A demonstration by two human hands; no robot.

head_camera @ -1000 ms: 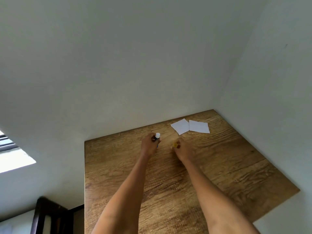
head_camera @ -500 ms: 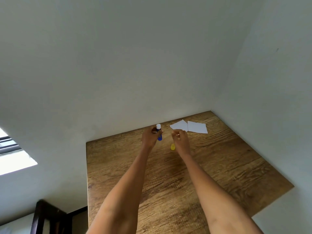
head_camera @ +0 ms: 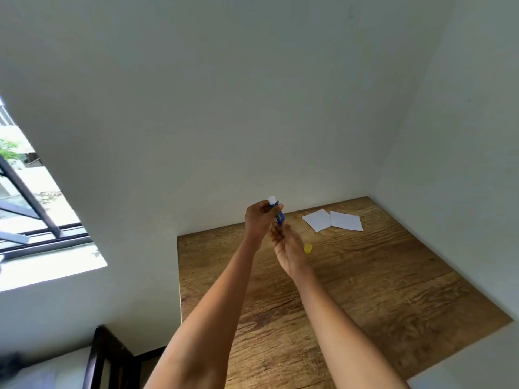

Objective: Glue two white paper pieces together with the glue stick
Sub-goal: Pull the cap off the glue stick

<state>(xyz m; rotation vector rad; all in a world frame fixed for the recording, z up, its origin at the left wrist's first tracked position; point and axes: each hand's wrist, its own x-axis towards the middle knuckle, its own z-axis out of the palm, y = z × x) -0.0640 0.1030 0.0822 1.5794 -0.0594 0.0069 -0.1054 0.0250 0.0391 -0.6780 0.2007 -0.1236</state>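
My left hand (head_camera: 259,217) grips a blue glue stick (head_camera: 278,211) raised above the table, its white glue tip pointing up and uncovered. My right hand (head_camera: 286,245) sits just below it, fingertips touching the stick's bottom end. The yellow cap (head_camera: 308,248) stands on the wooden table (head_camera: 379,290) right of my right hand. Two white paper pieces lie side by side near the far corner: one (head_camera: 317,219) on the left, the other (head_camera: 346,220) on the right, their edges touching or slightly overlapping.
White walls meet behind the table's far right corner. An open window (head_camera: 33,214) is at the left. A dark chair back (head_camera: 104,360) stands below the table's left edge.
The right hand set the yellow cap on the table and came up under the stick. The left hand lifted the uncapped glue stick higher. The camera tilted.
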